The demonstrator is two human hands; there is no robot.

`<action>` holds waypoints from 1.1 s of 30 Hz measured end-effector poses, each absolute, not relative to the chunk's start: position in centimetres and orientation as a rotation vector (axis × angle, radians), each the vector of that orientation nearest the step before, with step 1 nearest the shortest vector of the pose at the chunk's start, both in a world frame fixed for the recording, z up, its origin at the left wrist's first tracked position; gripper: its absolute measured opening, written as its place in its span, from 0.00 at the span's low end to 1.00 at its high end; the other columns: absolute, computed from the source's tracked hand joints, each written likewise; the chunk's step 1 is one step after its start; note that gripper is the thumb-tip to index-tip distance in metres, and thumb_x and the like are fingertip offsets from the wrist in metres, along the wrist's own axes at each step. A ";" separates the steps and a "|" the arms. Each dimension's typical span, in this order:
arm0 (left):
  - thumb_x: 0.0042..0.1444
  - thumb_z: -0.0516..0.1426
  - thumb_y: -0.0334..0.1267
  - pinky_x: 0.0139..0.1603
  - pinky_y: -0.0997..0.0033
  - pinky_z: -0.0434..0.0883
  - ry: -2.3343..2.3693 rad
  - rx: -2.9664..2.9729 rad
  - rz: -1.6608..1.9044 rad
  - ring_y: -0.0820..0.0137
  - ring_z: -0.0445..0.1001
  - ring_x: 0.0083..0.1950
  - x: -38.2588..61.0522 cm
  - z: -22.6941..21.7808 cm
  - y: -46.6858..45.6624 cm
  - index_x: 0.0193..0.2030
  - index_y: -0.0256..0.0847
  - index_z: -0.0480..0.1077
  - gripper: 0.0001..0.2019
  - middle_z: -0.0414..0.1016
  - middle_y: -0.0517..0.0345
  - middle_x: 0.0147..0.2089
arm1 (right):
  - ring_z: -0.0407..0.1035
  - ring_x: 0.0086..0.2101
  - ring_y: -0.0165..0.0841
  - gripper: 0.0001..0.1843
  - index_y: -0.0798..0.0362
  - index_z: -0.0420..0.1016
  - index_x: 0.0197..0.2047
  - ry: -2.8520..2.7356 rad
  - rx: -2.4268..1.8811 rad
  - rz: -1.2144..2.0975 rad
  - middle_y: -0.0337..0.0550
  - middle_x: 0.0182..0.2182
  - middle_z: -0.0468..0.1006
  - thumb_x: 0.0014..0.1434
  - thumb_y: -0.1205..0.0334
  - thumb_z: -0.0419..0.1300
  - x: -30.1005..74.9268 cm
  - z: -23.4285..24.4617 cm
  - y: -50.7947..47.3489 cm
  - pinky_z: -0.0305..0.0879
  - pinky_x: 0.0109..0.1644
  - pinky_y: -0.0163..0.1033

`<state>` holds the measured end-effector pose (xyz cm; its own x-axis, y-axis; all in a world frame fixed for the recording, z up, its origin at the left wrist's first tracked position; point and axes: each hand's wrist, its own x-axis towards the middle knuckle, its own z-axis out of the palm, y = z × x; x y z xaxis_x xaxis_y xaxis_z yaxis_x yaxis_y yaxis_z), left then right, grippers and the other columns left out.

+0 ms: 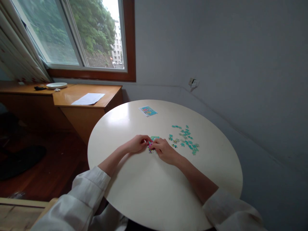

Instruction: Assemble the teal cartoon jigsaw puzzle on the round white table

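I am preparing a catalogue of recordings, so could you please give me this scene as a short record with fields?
left hand: fingertips at the cluster of puzzle pieces; exact grip unclear
right hand: fingers at the same cluster, partly covering it
loose pieces: mostly green, scattered right of the right hand
picture card: flat, beyond the hands, towards the far edge
surface: round pale table
nearby desk: wooden, with white paper and a white plate
background: window, upper left

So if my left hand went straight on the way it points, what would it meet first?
Your left hand would likely meet the small puzzle cluster first, then your right hand beyond it; contact and depth are hard to judge.
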<state>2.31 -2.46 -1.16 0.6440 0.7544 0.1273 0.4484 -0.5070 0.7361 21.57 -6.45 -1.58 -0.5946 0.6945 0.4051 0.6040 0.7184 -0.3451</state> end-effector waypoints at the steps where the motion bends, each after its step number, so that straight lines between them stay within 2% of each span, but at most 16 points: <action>1: 0.52 0.49 0.34 0.27 0.77 0.60 0.931 2.173 0.579 0.76 0.61 0.26 2.3 -1.1 -2.5 0.40 0.36 0.71 0.13 0.71 0.59 0.29 | 0.64 0.38 0.32 0.16 0.50 0.74 0.34 -2.410 -0.991 0.235 0.41 0.33 0.73 0.56 0.76 0.49 21.6 -1.7 -6.4 0.55 0.43 0.39; 7: 0.52 0.49 0.34 0.27 0.77 0.60 0.943 2.155 0.586 0.76 0.62 0.26 2.3 -1.0 -2.6 0.38 0.37 0.71 0.11 0.71 0.59 0.28 | 0.63 0.40 0.34 0.16 0.49 0.72 0.43 -2.357 -1.041 0.233 0.43 0.38 0.74 0.57 0.74 0.49 21.4 -1.3 -6.8 0.55 0.45 0.41; 12: 0.52 0.49 0.34 0.27 0.77 0.60 0.938 2.149 0.593 0.76 0.61 0.26 2.3 -1.2 -2.4 0.39 0.37 0.71 0.12 0.70 0.60 0.27 | 0.63 0.41 0.34 0.17 0.48 0.77 0.34 -2.384 -1.011 0.185 0.42 0.38 0.74 0.55 0.76 0.51 21.6 -1.9 -6.4 0.53 0.45 0.42; 19: 0.49 0.52 0.35 0.25 0.78 0.58 0.972 2.150 0.617 0.77 0.59 0.24 2.4 -1.3 -2.6 0.38 0.38 0.72 0.11 0.65 0.64 0.23 | 0.64 0.42 0.35 0.19 0.49 0.73 0.44 -2.274 -1.081 0.219 0.44 0.39 0.73 0.55 0.75 0.49 22.1 -1.6 -6.0 0.54 0.46 0.44; 25: 0.47 0.53 0.33 0.26 0.77 0.59 1.077 2.129 0.721 0.77 0.60 0.25 2.6 -1.3 -2.5 0.35 0.37 0.72 0.10 0.67 0.62 0.25 | 0.65 0.41 0.36 0.15 0.51 0.74 0.39 -2.030 -1.217 0.184 0.44 0.37 0.74 0.56 0.73 0.49 23.7 -1.0 -5.1 0.54 0.46 0.45; 33: 0.47 0.54 0.35 0.28 0.75 0.60 1.195 2.064 0.912 0.76 0.60 0.26 2.3 -1.1 -1.9 0.27 0.37 0.67 0.04 0.66 0.62 0.25 | 0.67 0.39 0.37 0.13 0.51 0.74 0.36 -1.867 -1.261 0.070 0.45 0.35 0.76 0.56 0.70 0.49 25.8 -1.4 -3.7 0.58 0.46 0.45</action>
<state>2.35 -1.91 -1.13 0.3650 0.8912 0.2693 0.4946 -0.4307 0.7549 25.78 -3.73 -1.36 -0.1205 0.7799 0.6141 0.7318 0.4878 -0.4759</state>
